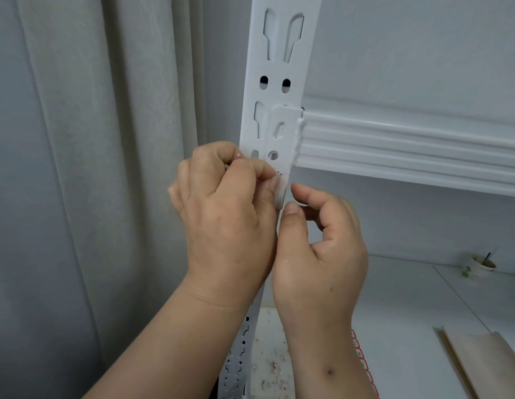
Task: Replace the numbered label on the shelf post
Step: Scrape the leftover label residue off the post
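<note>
two hands | left hand point(221, 203) fingers pinch label point(281, 191) | right hand point(322, 240) fingers curled, empty | one post point(279, 67)

**Colours and Patterns Observed**

White perforated steel shelf post point(282, 64): uniform white, patterned with keyhole slots and oval holes. White ribbed metal shelf beam point(409, 145): white. Pleated fabric curtain point(77, 139): pale grey. Lower shelf board point(409, 312): white, speckled pink and red near its front left corner. Red-gridded numbered sheet point(361, 355): red lines on white. Folded paper point(486, 367): beige.
</note>
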Demonstrator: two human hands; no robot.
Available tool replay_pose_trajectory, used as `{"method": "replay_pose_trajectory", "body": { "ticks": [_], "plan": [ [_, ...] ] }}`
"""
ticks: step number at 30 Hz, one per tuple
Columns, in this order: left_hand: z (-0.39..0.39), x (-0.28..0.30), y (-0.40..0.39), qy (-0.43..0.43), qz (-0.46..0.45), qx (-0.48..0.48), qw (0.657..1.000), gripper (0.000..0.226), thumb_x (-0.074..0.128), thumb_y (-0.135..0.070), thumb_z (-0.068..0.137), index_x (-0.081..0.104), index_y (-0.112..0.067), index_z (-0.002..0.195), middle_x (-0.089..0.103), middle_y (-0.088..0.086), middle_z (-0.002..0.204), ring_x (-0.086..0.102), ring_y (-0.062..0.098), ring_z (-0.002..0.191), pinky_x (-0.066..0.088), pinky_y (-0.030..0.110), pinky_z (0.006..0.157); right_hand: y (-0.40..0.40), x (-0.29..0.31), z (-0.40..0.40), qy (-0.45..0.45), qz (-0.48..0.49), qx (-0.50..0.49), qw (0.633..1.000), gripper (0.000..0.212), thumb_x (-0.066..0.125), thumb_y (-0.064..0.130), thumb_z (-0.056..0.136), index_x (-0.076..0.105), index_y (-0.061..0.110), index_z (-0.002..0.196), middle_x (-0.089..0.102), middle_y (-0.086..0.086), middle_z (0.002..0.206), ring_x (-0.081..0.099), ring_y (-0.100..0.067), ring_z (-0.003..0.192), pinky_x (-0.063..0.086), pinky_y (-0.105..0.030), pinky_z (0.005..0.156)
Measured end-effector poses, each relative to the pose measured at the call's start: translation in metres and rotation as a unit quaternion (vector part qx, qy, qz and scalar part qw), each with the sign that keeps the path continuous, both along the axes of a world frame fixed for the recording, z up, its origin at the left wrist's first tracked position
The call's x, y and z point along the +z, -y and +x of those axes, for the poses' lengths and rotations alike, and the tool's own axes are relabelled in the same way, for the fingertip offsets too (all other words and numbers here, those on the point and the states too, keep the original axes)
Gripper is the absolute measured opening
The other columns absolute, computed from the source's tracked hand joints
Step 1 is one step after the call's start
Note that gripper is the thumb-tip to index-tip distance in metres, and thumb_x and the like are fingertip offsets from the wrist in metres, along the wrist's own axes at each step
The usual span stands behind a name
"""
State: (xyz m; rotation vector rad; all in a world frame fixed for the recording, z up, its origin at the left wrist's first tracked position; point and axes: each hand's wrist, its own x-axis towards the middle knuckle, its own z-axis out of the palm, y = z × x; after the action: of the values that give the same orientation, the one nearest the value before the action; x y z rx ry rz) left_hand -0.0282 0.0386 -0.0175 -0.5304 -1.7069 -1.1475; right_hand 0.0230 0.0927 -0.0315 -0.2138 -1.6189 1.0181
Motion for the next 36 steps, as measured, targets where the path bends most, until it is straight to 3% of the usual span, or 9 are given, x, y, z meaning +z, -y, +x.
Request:
{"method": "replay_pose_trajectory", "body": {
  "ticks": [3, 5, 12, 16, 21, 23, 26, 31, 36],
  "plan": [
    [-0.001, 0.001, -0.002, 0.033, 0.006, -0.012, 0.999, 0.003, 0.066, -0.021, 0.083, 0.067, -0.018, 0.082, 0.041, -0.008, 0.101, 0.029, 0.002, 0.094, 0.024, 0.018, 0.081, 0.000, 0.000, 0.001, -0.003, 0.000, 0.001, 1.000, 0.019, 0.056, 0.017, 0.083, 0.067, 0.025, 0.096, 0.062, 0.017, 0.094, 0.059, 0.005, 0.089, 0.036, 0.001, 0.077],
    [-0.001, 0.001, -0.003, 0.046, 0.001, -0.012, 0.999, 0.002, 0.065, -0.020, 0.084, 0.065, -0.018, 0.083, 0.040, -0.010, 0.102, 0.026, 0.000, 0.094, 0.023, 0.021, 0.080, 0.000, 0.001, 0.001, -0.001, 0.000, 0.005, 1.000, 0.019, 0.056, 0.016, 0.083, 0.067, 0.024, 0.096, 0.062, 0.016, 0.094, 0.058, 0.007, 0.088, 0.036, 0.001, 0.077],
    [-0.002, 0.002, 0.000, 0.017, -0.032, 0.002, 0.999, 0.007, 0.060, -0.021, 0.084, 0.063, -0.015, 0.083, 0.038, -0.007, 0.102, 0.036, 0.014, 0.094, 0.017, 0.023, 0.079, 0.003, 0.001, 0.002, 0.001, 0.003, 0.016, 1.000, 0.018, 0.057, 0.015, 0.083, 0.066, 0.026, 0.094, 0.061, 0.017, 0.092, 0.057, 0.011, 0.087, 0.035, 0.002, 0.075],
    [-0.003, -0.002, 0.001, 0.020, -0.031, -0.013, 0.999, 0.019, 0.053, -0.032, 0.087, 0.064, -0.016, 0.084, 0.039, -0.008, 0.102, 0.038, 0.014, 0.095, 0.019, 0.024, 0.081, 0.003, 0.001, 0.004, 0.006, -0.001, 0.017, 1.000, 0.018, 0.057, 0.016, 0.083, 0.064, 0.029, 0.094, 0.061, 0.018, 0.091, 0.056, 0.011, 0.088, 0.036, 0.002, 0.075],
    [-0.002, -0.008, 0.005, 0.028, 0.001, -0.062, 0.998, 0.005, 0.060, -0.023, 0.085, 0.061, -0.020, 0.089, 0.044, -0.008, 0.101, 0.041, 0.008, 0.100, 0.028, 0.023, 0.086, 0.001, 0.001, 0.005, 0.011, -0.010, 0.017, 1.000, 0.017, 0.056, 0.018, 0.084, 0.066, 0.027, 0.094, 0.063, 0.016, 0.093, 0.056, 0.011, 0.088, 0.036, 0.002, 0.076],
    [0.000, -0.011, 0.007, 0.016, 0.017, -0.081, 0.996, 0.016, 0.066, -0.022, 0.085, 0.056, -0.025, 0.097, 0.051, -0.004, 0.102, 0.046, 0.011, 0.100, 0.038, 0.032, 0.090, 0.001, 0.001, 0.006, 0.013, -0.016, 0.021, 1.000, 0.016, 0.056, 0.020, 0.084, 0.065, 0.029, 0.093, 0.062, 0.016, 0.092, 0.057, 0.011, 0.088, 0.036, 0.002, 0.076],
    [0.002, -0.010, 0.009, 0.009, 0.013, -0.088, 0.996, 0.023, 0.069, -0.021, 0.083, 0.056, -0.025, 0.102, 0.056, -0.004, 0.101, 0.050, 0.012, 0.096, 0.044, 0.046, 0.084, 0.001, 0.000, 0.006, 0.017, -0.023, 0.023, 0.999, 0.015, 0.056, 0.021, 0.084, 0.064, 0.032, 0.092, 0.063, 0.017, 0.093, 0.057, 0.012, 0.088, 0.036, 0.002, 0.075],
    [-0.002, -0.005, 0.008, 0.012, -0.006, -0.050, 0.999, 0.007, 0.070, -0.017, 0.080, 0.065, -0.020, 0.083, 0.051, -0.012, 0.091, 0.049, 0.012, 0.089, 0.033, 0.029, 0.081, 0.003, -0.001, 0.005, 0.016, -0.020, 0.028, 0.999, 0.017, 0.056, 0.018, 0.083, 0.065, 0.030, 0.092, 0.063, 0.017, 0.093, 0.057, 0.014, 0.087, 0.036, 0.003, 0.074],
    [-0.003, -0.005, 0.008, 0.008, -0.031, -0.028, 0.999, 0.007, 0.069, -0.014, 0.080, 0.064, -0.019, 0.079, 0.048, -0.015, 0.090, 0.047, 0.011, 0.087, 0.028, 0.026, 0.077, 0.002, -0.004, 0.005, 0.019, -0.027, 0.029, 0.999, 0.017, 0.056, 0.018, 0.084, 0.066, 0.030, 0.091, 0.063, 0.019, 0.092, 0.059, 0.010, 0.088, 0.038, 0.001, 0.074]
  ]
}}
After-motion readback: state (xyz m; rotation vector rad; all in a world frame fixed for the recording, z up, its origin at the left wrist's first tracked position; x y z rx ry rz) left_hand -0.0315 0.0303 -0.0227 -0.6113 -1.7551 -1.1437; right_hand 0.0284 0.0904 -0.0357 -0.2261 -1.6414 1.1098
